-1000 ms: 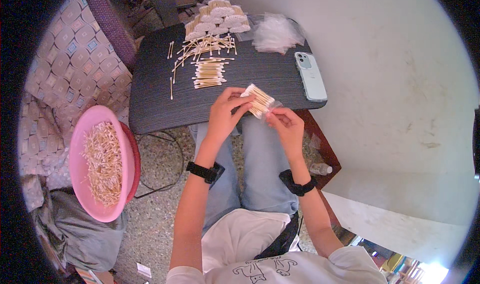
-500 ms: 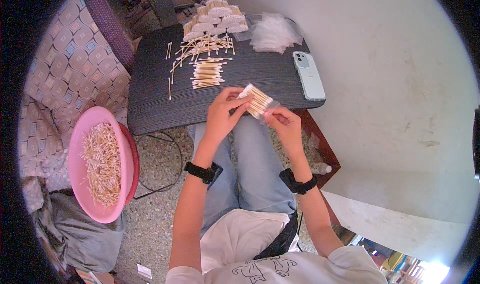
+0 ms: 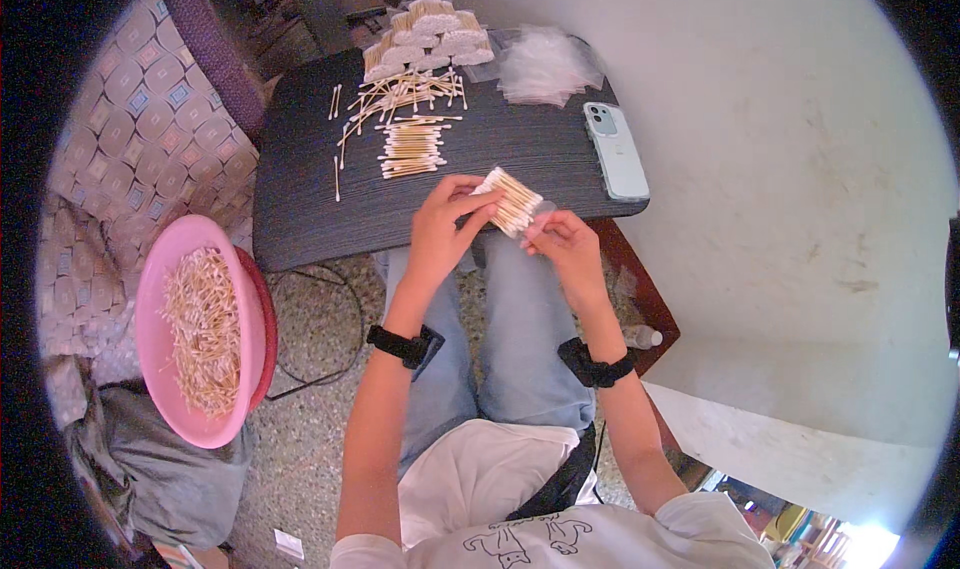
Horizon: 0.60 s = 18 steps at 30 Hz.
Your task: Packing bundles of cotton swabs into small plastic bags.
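Above the near edge of the dark table, a clear plastic bag of cotton swabs (image 3: 515, 199) is held between my hands. My left hand (image 3: 445, 224) grips its left end, thumb in front and fingers behind. At the bag's right end, my right hand (image 3: 567, 249) pinches the clear plastic with thumb and fingertips. A neat row of cotton swabs (image 3: 412, 149) lies on the table to the left of my hands. Behind that row is a loose scatter of swabs (image 3: 405, 93). Farther back, several filled packs of swabs (image 3: 430, 39) are stacked in a pile.
Empty clear bags (image 3: 550, 66) lie at the back right of the table (image 3: 300, 209). A white phone (image 3: 617, 151) rests along its right edge. Left of the table stands a pink basin (image 3: 150, 299) full of loose swabs. A wall (image 3: 780, 169) rises at the right.
My right hand's fingers have shifted slightly on the bag's plastic end. The bag, my left hand and the things on the table look nearly the same.
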Motion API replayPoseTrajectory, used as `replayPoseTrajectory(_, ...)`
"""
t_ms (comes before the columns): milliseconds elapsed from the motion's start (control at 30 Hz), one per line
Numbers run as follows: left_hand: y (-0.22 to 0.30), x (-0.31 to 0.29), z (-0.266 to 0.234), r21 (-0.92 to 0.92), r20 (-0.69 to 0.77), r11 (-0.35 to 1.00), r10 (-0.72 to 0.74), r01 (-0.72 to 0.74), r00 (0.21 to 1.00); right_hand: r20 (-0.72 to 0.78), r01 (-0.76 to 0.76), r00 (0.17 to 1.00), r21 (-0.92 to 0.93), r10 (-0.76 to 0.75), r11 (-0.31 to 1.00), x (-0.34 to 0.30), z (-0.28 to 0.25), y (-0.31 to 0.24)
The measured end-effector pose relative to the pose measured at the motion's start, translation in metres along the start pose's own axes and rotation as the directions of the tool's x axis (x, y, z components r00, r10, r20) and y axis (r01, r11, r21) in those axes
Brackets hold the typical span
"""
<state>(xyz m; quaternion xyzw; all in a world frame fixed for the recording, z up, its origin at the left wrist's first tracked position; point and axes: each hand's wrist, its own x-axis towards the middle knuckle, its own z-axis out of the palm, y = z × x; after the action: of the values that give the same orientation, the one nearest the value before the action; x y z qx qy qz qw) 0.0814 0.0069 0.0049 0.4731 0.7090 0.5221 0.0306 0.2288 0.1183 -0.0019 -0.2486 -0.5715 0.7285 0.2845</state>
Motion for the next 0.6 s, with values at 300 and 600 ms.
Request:
replayPoseTrajectory(300, 0.0, 0.0, 0.0, 0.013, 0.01, 1.0, -0.008, 0.008, 1.0, -0.008, -0.143, 0.99, -0.186, 0.144, 0.972, 0.003, -0.003, 0.004)
replayPoseTrajectory(600, 0.001, 0.0, -0.002, 0.024, 0.024, 1.0, -0.009, 0.008, 1.0, 0.035, -0.148, 0.988, -0.111, 0.153, 0.983, 0.005, -0.007, 0.0)
